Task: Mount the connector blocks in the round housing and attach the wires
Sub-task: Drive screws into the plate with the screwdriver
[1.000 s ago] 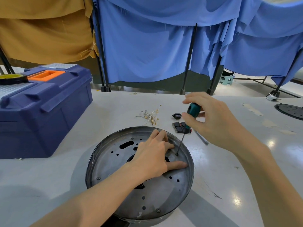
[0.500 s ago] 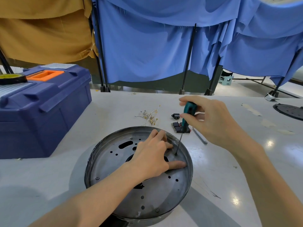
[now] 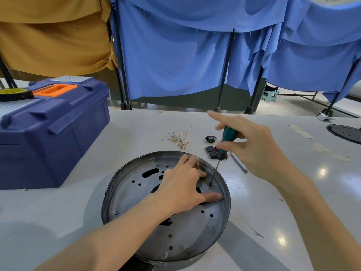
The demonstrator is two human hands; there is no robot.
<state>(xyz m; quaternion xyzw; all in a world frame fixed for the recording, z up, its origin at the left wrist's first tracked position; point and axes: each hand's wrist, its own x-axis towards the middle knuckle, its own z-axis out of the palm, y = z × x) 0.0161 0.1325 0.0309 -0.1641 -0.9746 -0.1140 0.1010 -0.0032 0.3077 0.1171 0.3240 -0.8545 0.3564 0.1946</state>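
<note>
Now right hand (image 3: 259,153) lifts forefinger, rest pinching green-handled screwdriver (image 3: 228,137): regrip mid-tightening, likely; left hand (image 3: 181,184) presses flat on round grey metal housing (image 3: 195,241).

We see bright, even overhead light leaving glare spots on the table (image 3: 281,239), soft shadow beside the round housing (image 3: 127,202), motion-blurred fingertips (image 3: 212,114) on the right hand (image 3: 257,149), and bowed edges.

A dark blue toolbox (image 3: 52,133) with an orange handle (image 3: 54,89) stands at the left edge of the white bench (image 3: 58,212), and a black-and-yellow tape roll (image 3: 15,94) lies on its lid. A black perforated disc (image 3: 345,133) sits at the right edge. Beyond the far edge, blue cloth (image 3: 175,55) and mustard cloth (image 3: 52,36) hang on black poles (image 3: 225,69), with a small green stool (image 3: 270,95) on the floor.
</note>
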